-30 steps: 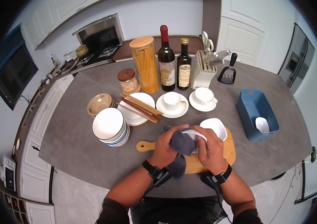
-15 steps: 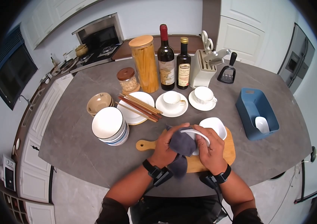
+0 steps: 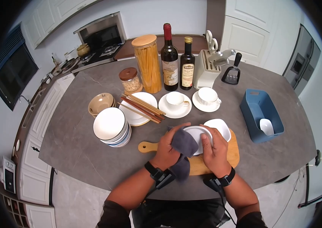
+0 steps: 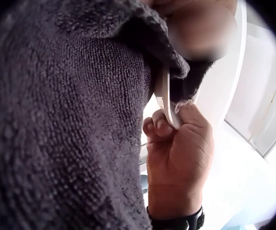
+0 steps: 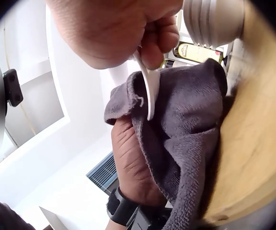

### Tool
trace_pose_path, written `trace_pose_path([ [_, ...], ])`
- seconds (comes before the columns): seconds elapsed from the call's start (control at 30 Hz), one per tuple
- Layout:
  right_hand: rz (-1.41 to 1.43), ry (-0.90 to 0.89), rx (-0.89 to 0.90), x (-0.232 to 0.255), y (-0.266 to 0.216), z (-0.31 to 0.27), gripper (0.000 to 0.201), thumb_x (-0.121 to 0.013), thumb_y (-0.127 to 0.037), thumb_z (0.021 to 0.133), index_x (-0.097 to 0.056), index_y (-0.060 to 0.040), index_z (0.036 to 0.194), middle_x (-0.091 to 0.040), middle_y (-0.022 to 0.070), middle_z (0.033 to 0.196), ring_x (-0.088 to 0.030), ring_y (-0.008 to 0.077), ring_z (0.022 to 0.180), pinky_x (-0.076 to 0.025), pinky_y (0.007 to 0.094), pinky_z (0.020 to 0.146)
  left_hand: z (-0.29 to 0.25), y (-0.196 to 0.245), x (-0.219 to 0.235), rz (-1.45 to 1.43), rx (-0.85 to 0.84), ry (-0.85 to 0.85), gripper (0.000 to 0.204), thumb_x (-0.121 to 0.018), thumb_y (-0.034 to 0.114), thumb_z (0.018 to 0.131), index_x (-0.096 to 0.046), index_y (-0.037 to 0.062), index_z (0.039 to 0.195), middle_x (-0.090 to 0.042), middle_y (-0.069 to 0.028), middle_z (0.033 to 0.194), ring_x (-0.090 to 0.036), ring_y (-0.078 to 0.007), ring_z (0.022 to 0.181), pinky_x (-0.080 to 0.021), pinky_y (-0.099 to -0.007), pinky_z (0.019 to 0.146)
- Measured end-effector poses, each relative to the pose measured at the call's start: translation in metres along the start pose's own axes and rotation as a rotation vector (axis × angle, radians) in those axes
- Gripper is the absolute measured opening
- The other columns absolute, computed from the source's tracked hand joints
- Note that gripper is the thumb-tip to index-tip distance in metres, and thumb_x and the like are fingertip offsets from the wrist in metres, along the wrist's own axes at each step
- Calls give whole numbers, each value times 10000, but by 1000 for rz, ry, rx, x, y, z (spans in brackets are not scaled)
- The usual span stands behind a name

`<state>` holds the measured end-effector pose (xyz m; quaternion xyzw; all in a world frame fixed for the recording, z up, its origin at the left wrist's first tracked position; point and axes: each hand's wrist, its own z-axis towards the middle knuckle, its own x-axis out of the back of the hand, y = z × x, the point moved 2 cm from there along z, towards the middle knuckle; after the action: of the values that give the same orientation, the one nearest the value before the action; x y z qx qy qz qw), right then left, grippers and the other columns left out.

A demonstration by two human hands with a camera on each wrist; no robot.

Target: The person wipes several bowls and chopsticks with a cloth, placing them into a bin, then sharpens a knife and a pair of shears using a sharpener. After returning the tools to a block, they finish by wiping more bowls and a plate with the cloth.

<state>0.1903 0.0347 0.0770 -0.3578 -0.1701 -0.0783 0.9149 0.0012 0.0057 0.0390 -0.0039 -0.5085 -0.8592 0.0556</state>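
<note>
In the head view my right hand (image 3: 216, 150) grips a small white dish (image 3: 199, 133) by its right side, thumb over the rim. My left hand (image 3: 165, 150) holds a dark grey towel (image 3: 185, 142) folded over the dish's left edge. A loose end of the towel hangs below, over the cutting board. The right wrist view shows the dish's thin rim (image 5: 151, 91) between the towel's folds, with the left hand (image 5: 133, 158) behind the cloth. Under the hands lies a wooden cutting board (image 3: 231, 155), with a white square bowl (image 3: 221, 129) at its far side.
A blue bin (image 3: 252, 127) holding a white bowl (image 3: 266, 127) stands right. Stacked bowls (image 3: 109, 123), brown bowls (image 3: 101, 103) and chopsticks on a plate (image 3: 145, 99) sit left. Two cups on saucers (image 3: 175, 114), bottles (image 3: 169, 68), pasta jar (image 3: 147, 68) and knife block (image 3: 205, 72) stand behind.
The dish has tipped from nearly edge-on, so its inner face now shows towards the head camera. Both hands remain over the board with the towel on the dish.
</note>
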Motion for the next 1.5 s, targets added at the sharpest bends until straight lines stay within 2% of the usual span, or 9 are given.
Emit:
trace_pose_path([
  [0.17,22,-56,24,1,-3,6,220,-690,-41,1036,-720,8,1248,-742,210,1049,-747,373,879,-584,397,777,0,-1,6,-39,63,0,435,-649,35,1003,-648,12,1438,-743,-113,1310,-705,-171,1176,-552,-325,1027],
  [0.23,-28,-86,63,8,-1,7,215,-693,-41,1033,-722,6,1241,-744,209,1051,-748,381,883,-586,401,783,1,-2,4,169,-111,-86,452,-657,55,991,-659,55,1442,-768,-134,1268,-754,-217,1124,-582,-343,961],
  [0.33,-35,-190,12,8,5,4,204,-701,-37,1023,-726,2,1222,-745,204,1052,-750,385,887,-590,401,777,2,-2,-2,143,-136,-31,445,-647,48,996,-668,67,1440,-774,-130,1249,-753,-208,1116,-583,-338,954],
  [0.43,6,-5,39,0,2,3,181,-704,-31,1017,-729,-1,1194,-745,196,1036,-749,370,870,-586,393,753,-1,0,-2,-81,80,-22,461,-650,33,982,-667,64,1441,-773,-133,1266,-753,-209,1118,-583,-338,956],
  [0.57,61,-18,-20,1,-3,5,176,-697,-24,1016,-736,-1,1186,-748,191,1026,-750,361,860,-582,394,739,-2,-9,2,-63,81,37,478,-656,43,978,-656,56,1456,-771,-135,1277,-753,-210,1118,-583,-338,955],
  [0.73,-34,-146,44,10,7,6,187,-693,-23,1020,-740,4,1199,-750,187,1038,-750,336,845,-577,390,734,0,-1,-1,112,-72,-94,475,-636,57,1009,-634,60,1484,-756,-136,1291,-740,-214,1151,-570,-333,979],
  [0.87,7,-12,25,3,1,4,213,-696,-17,1015,-736,11,1222,-740,196,1042,-742,338,870,-576,386,772,-1,-2,-2,-14,62,-56,468,-617,76,1032,-615,31,1498,-740,-95,1300,-694,-145,1162,-556,-315,1005],
  [1.23,19,-74,102,7,-3,6,257,-668,34,1009,-702,9,1262,-720,210,1084,-731,362,962,-577,398,853,1,2,0,122,-70,-122,481,-617,24,984,-635,33,1465,-742,-139,1359,-725,-262,1223,-550,-366,1050],
  [1.5,42,53,89,-1,-2,1,196,-657,43,1012,-675,13,1206,-706,194,1109,-714,357,979,-567,393,871,-1,1,1,51,-13,-89,480,-620,27,993,-626,33,1473,-740,-136,1357,-725,-242,1211,-550,-351,1035],
])
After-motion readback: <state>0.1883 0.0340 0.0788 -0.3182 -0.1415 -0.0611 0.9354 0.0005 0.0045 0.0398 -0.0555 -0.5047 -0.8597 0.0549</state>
